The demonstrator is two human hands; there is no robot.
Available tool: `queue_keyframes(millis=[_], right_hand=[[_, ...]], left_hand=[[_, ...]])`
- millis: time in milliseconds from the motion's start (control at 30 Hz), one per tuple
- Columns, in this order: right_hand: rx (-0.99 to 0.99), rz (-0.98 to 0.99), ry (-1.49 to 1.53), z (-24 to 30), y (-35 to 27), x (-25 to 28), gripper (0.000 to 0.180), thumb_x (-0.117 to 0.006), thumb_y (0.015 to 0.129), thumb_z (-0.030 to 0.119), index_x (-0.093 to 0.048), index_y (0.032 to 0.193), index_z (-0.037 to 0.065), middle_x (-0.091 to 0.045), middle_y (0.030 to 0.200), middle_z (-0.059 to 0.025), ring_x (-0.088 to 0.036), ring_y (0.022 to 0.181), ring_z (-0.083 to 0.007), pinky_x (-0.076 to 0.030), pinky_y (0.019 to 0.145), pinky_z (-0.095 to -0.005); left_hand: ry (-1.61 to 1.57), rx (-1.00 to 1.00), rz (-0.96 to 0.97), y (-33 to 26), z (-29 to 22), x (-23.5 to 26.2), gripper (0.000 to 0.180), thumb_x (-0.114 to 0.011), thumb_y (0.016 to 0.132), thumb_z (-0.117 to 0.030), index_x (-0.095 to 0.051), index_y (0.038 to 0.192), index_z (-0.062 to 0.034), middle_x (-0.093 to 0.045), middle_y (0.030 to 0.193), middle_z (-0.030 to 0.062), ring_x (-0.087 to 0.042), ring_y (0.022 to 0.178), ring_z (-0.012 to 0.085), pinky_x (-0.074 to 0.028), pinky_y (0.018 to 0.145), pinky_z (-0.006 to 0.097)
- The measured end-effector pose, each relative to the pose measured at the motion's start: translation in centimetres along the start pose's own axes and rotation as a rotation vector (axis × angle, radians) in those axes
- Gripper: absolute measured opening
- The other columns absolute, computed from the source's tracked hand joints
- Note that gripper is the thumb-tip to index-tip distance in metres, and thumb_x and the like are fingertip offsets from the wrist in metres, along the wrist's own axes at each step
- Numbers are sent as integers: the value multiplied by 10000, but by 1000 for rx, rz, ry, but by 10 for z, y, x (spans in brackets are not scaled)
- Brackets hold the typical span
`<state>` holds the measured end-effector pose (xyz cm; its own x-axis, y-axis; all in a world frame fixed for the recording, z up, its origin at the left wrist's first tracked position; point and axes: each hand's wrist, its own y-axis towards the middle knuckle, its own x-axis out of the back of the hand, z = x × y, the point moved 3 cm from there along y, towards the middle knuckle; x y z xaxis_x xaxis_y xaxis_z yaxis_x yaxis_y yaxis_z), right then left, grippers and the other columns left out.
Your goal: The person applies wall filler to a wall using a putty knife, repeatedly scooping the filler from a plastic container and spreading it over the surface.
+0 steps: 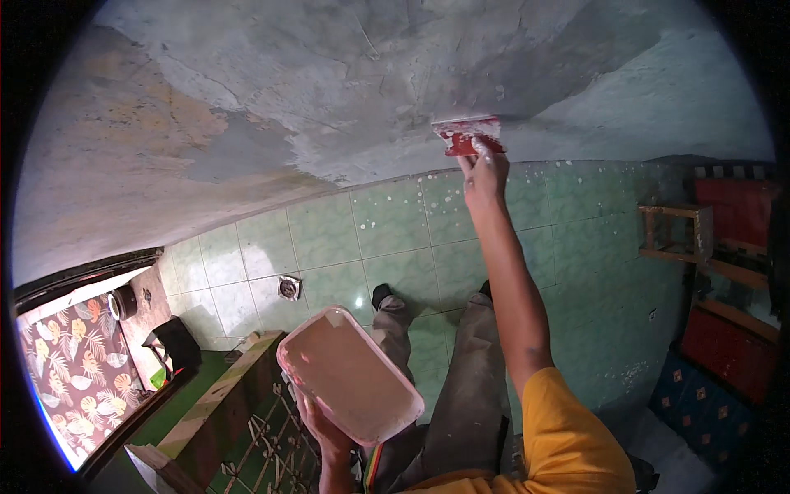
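My right hand (485, 170) grips a red putty scraper (469, 138) smeared with white filler, its arm stretched far forward. The scraper's straight edge lies against the grey, patchily plastered wall (370, 90). Down at the lower middle, my left hand (323, 424) holds a pinkish rectangular tub (354, 375) by its left side and underside. Pale filler or liquid seems to fill the tub, and its rim is smeared. Part of the left hand's fingers is hidden behind the tub.
Green floor tiles (395, 222) carry white splatters near the wall. A small ashtray-like dish (289, 287) sits on them. At left stand a wooden-framed rack (218, 399) and a doorway with a leaf-patterned mat (78, 362); at right, a small wooden stool (675, 230) and red-panelled furniture (732, 346).
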<state>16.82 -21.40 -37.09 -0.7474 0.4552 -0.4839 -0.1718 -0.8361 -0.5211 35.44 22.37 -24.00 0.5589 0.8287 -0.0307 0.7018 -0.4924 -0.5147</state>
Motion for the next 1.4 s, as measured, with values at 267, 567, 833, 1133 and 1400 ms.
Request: queue_keyframes(millis=[267,567,833,1133,1400], right_hand=[[213,151,-15,110,-103,-58,230,-582,931,54,-568,1146,-28,-621,1108,-116,-641,985,-215,-542,925,-396],[-145,-52,-130,-94,28,59,239,-560,922,24,-543,1160,13,-596,1132,-118,-648,997,-238,-609,816,-364],[-96,-72,-1,-105,50,11,218,-551,907,-13,-531,1124,-10,-614,1081,-127,-646,1011,-263,-558,962,-438],[136,196,33,61,-110,-80,222,-595,919,50,-570,1134,0,-619,1094,-100,-632,1007,-213,-549,900,-387],[85,397,-38,147,-211,-57,255,-607,940,82,-563,1167,-25,-646,1120,-105,-655,1016,-202,-556,819,-347]], left_hand=[[567,-333,68,-11,-21,-5,530,-366,1037,-322,-417,1410,52,-443,1426,208,-480,1282,314,-379,1059,387],[-27,15,-14,-2,-14,-3,541,-409,1032,-431,-439,1395,-30,-515,1302,68,-495,1179,193,-396,1015,361],[713,-394,53,16,-32,22,546,-347,1044,-353,-418,1409,47,-473,1386,184,-498,1247,280,-386,1039,371],[-457,8,25,53,45,124,562,-433,1027,-437,-418,1415,-31,-517,1301,70,-503,1165,188,-414,997,354],[435,-199,170,-28,-95,-43,545,-396,1040,-395,-420,1422,-6,-494,1357,95,-469,1232,204,-372,1052,353]])
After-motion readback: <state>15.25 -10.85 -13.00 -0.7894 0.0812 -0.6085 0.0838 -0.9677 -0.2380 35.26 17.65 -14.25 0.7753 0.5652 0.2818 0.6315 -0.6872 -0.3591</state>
